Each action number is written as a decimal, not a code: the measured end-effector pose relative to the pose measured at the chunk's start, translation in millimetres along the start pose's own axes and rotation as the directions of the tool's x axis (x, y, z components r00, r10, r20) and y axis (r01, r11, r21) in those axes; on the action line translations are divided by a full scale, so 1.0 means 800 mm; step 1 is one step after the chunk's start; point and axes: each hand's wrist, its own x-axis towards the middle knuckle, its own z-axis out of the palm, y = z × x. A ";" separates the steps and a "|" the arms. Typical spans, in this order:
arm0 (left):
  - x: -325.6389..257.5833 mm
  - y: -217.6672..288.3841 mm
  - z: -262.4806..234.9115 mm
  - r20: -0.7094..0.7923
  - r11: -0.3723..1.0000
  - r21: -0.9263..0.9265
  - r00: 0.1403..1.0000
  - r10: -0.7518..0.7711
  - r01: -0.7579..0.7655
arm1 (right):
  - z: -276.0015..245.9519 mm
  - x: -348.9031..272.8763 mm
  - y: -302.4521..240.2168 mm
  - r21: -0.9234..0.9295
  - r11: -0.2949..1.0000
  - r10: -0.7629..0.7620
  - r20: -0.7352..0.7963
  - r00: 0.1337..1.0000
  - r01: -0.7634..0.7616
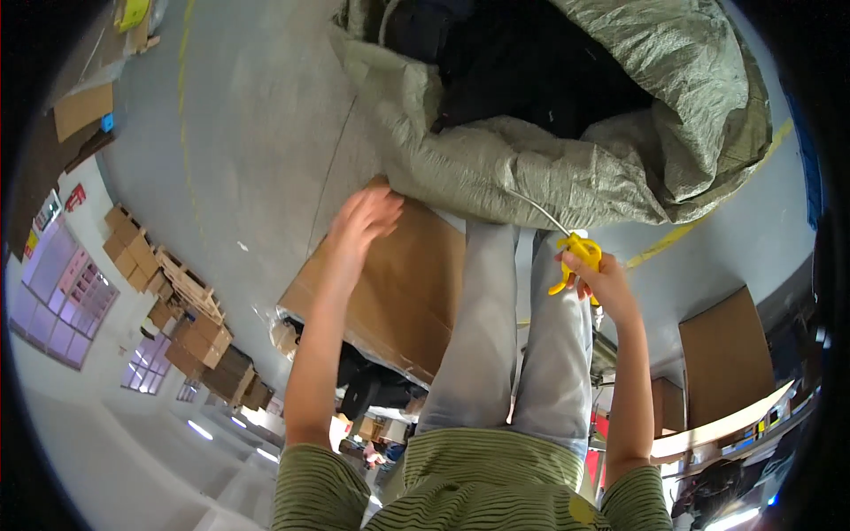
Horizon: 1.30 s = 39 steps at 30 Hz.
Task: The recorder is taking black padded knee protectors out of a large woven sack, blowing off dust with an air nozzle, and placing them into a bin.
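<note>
My right hand [601, 279] grips a pair of yellow-handled scissors [580, 250], with fingers wrapped round the handles. Their slim metal blades point up and left, in front of the near edge of a large grey-green woven sack [531, 173]. Inside the sack's wide mouth lies dark, nearly black fabric [540, 66]. My left hand [366, 215] is over the far corner of a brown cardboard sheet or box [398, 283], its fingers stretched out, slightly blurred and holding nothing. Whether it touches the cardboard, I cannot tell.
Dark items [363, 380] show beside the cardboard, at my left leg. Stacked cartons [204, 336] and a wooden pallet [188, 283] stand to the left. Another cardboard panel [726, 354] leans at the right. Yellow lines [664, 243] mark the grey floor [266, 106].
</note>
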 end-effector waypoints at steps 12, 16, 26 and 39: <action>0.412 0.115 0.163 -0.462 0.873 0.418 0.768 0.443 -0.252 | 0.034 0.031 0.024 0.464 0.886 0.073 -0.166 0.983 0.012; 0.404 0.096 0.163 -0.429 0.825 0.373 0.710 0.559 -0.425 | 0.041 0.036 0.019 0.520 0.853 0.073 -0.194 0.978 0.039; 0.191 0.043 0.116 -0.229 0.877 -0.186 0.888 0.399 -0.442 | 0.040 0.033 -0.024 0.375 0.908 -0.120 -0.190 0.974 0.185; 0.126 0.020 0.056 0.232 0.304 -0.922 0.971 -0.059 0.239 | 0.045 -0.016 -0.053 0.341 0.936 -0.121 0.095 0.988 0.082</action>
